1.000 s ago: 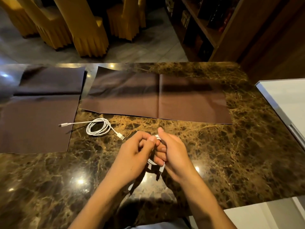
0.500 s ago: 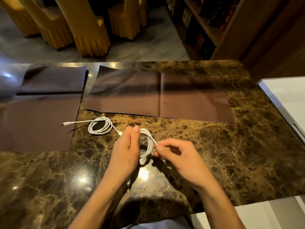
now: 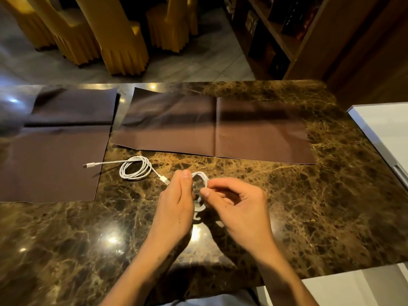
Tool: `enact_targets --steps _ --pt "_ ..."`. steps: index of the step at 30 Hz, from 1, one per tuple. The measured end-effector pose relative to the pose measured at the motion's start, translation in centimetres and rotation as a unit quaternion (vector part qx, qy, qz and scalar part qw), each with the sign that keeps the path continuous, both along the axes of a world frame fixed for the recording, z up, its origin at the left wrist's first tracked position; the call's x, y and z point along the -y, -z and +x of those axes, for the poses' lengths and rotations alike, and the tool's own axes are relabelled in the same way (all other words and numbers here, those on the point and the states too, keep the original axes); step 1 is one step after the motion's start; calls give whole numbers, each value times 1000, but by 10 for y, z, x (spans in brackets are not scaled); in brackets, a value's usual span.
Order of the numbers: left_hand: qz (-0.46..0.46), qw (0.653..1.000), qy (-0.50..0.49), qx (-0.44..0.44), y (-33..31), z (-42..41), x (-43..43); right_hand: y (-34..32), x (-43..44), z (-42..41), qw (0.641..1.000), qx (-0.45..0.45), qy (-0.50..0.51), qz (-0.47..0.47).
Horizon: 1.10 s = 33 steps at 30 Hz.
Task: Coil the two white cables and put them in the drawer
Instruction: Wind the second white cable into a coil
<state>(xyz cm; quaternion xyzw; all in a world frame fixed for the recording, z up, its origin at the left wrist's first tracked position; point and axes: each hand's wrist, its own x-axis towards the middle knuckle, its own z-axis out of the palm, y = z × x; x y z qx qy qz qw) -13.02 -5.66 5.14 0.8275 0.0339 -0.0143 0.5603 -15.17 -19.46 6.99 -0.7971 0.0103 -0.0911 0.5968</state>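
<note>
Brown-and-gold marble makes up the worktop, glossy enough to throw back ceiling lights near its front edge. No brand, label or writing can be read on anything here.

Over the middle of the worktop, toward the front edge, the left hand and the right hand hold a small white cable between them, wound into a tight coil. The left fingers are closed on the coil's left side with the thumb on top; the right fingers pinch its right side between thumb and forefinger, the other fingers curled loosely. The lower turns of the coil hang between the palms, partly hidden by them.

A second white cable lies on the marble just left of the hands, already looped into a flat coil, one plug end trailing onto the brown mat at the left edge, the other plug pointing toward the left hand and nearly touching it. A longer brown mat, creased down its middle, lies across the far half of the worktop.

Bare marble stays open on the right side and along the front left. A white surface with a metal edge adjoins the right edge. Beyond the far edge stand yellow-covered chairs and a dark wooden shelf unit.
</note>
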Motion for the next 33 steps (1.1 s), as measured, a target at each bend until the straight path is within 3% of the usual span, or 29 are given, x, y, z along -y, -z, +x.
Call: enact_targets --steps 5,7,10,13,15,17,21,22,26,33 --pt "-16 1000 11 -6 1 -3 0 9 -4 2 976 121 10 -182" --pt "-21 1000 9 -1 1 -3 0 12 -3 3 968 121 15 -219" --pt "-15 1000 21 2 -3 -3 -1 17 2 6 992 -10 30 -118" --pt "-25 999 31 -1 -6 -4 1 18 10 11 986 -108 -93 85" --pt "-25 999 35 1 -8 -6 1 17 11 13 972 -112 -158 136" --pt "-17 999 47 7 -10 -8 1 16 9 12 977 -105 -151 105" --pt "4 999 49 19 -8 -10 -2 24 1 8 990 -83 -92 -60" --pt "2 999 44 16 -5 -9 -4 24 -1 7 991 -82 -92 -56" --pt "-38 999 31 -2 -14 -6 -7 19 0 10 966 -128 -158 162" --pt "-50 998 42 -1 -10 1 -22 27 13 14 886 -189 -221 362"
